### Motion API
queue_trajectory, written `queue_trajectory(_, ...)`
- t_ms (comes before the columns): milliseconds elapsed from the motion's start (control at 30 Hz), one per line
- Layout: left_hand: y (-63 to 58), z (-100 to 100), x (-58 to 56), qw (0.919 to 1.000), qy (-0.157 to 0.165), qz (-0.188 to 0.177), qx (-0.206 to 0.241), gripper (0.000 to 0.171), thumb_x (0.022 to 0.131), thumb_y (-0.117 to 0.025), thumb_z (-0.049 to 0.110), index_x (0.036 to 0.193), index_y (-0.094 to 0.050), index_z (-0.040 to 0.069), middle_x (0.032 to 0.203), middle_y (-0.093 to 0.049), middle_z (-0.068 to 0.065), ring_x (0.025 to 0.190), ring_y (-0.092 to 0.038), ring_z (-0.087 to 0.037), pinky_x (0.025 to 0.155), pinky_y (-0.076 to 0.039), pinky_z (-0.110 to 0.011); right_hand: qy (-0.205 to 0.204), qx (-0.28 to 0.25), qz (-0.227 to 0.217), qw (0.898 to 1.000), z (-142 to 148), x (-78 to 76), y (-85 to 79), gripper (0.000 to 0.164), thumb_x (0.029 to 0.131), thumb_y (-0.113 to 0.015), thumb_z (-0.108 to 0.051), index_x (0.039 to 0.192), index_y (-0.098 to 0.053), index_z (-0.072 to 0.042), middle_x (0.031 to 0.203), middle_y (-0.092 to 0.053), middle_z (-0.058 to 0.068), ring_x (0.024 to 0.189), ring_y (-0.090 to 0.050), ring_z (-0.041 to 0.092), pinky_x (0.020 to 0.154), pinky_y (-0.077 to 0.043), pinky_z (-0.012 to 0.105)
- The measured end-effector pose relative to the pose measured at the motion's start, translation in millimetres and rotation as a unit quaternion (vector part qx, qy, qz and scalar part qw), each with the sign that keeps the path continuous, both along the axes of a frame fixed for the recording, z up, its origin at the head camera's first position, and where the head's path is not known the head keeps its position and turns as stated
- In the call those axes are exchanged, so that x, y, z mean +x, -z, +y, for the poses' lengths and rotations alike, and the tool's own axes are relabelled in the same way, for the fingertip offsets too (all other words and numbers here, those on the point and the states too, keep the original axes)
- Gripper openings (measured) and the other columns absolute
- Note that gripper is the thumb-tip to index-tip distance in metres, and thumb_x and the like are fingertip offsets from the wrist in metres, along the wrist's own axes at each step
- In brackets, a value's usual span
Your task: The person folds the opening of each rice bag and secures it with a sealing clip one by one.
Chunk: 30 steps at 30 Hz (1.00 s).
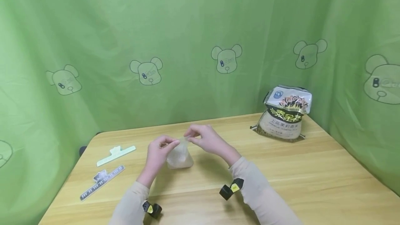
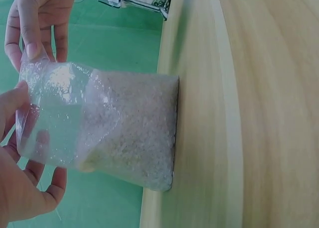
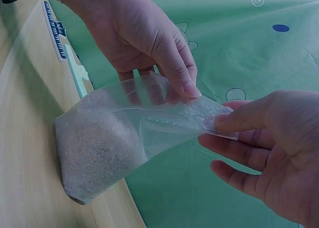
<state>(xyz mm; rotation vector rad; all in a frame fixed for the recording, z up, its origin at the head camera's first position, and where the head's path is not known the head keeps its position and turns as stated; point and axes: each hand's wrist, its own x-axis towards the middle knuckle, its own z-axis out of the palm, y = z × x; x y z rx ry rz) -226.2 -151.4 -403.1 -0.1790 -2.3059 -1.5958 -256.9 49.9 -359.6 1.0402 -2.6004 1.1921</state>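
A clear plastic bag of rice [image 1: 180, 159] stands on the table, its lower part filled with white grains. My left hand [image 1: 157, 152] pinches the left side of its upper edge between thumb and fingers. On the other side, my right hand [image 1: 207, 140] pinches the top between thumb and index finger. In the left wrist view the bag [image 2: 137, 128] rests its base on the wood, with transparent plastic above the rice. The right wrist view shows the bag's top [image 3: 199, 116] gathered and creased between both hands.
A large printed rice sack [image 1: 282, 117] stands at the table's back right. To the left lie a pale green sealing clip [image 1: 116, 155] and a clear clip with a piano-key pattern [image 1: 102, 183]. A green curtain [image 1: 193, 27] surrounds the wooden table [image 1: 281, 176].
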Motion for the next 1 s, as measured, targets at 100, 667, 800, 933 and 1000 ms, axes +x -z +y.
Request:
queue_trajectory(100,1.1,-3.1,-1.9,0.9999,0.007,-0.005,-0.01,0.014,0.083,-0.076,0.022,0.089,-0.073,0.01,0.095,-0.075,-0.006,0.088,-0.065,-0.012,0.082,-0.055,-0.027,0.002,0.001,-0.001,1.0,0.4,-0.1,0.4,0.012,0.09,-0.065,-0.008,0.102,-0.068,-0.009,0.1,-0.074,0.006,0.096,-0.069,0.02,0.093,-0.055,0.038)
queue_trajectory(667,-2.5,-35.8,-8.7,0.9899,0.077,-0.019,-0.118,0.014,0.088,-0.07,0.026,0.093,-0.074,0.014,0.099,-0.074,-0.003,0.099,-0.067,-0.019,0.093,-0.055,-0.04,-0.003,0.0,0.0,1.0,0.2,-2.0,2.2,0.011,0.091,-0.065,-0.009,0.102,-0.068,-0.008,0.101,-0.074,0.007,0.096,-0.069,0.021,0.093,-0.056,0.037)
queue_trajectory(800,-3.0,-46.1,-10.6,0.9866,0.096,-0.026,-0.13,0.015,0.088,-0.07,0.028,0.094,-0.075,0.015,0.099,-0.074,-0.002,0.099,-0.067,-0.019,0.093,-0.055,-0.04,-0.004,-0.001,0.0,1.0,0.1,-2.7,2.7,0.011,0.091,-0.065,-0.008,0.101,-0.067,-0.008,0.101,-0.074,0.006,0.096,-0.069,0.02,0.092,-0.056,0.036)
queue_trajectory(933,-4.6,-53.2,-11.2,0.9837,0.104,-0.034,-0.143,0.016,0.088,-0.07,0.029,0.095,-0.075,0.016,0.1,-0.074,-0.002,0.099,-0.067,-0.019,0.092,-0.055,-0.039,-0.002,-0.001,-0.002,1.0,0.5,-3.4,3.4,0.012,0.091,-0.065,-0.009,0.102,-0.068,-0.008,0.101,-0.073,0.006,0.096,-0.069,0.02,0.092,-0.056,0.035)
queue_trajectory(1000,-5.4,-55.4,-11.4,0.9828,0.108,-0.035,-0.146,0.015,0.089,-0.07,0.028,0.096,-0.075,0.015,0.101,-0.074,-0.002,0.099,-0.067,-0.019,0.092,-0.055,-0.039,-0.001,-0.002,-0.004,1.0,1.0,-3.7,3.8,0.012,0.091,-0.065,-0.009,0.102,-0.068,-0.009,0.1,-0.073,0.006,0.096,-0.069,0.02,0.092,-0.056,0.035)
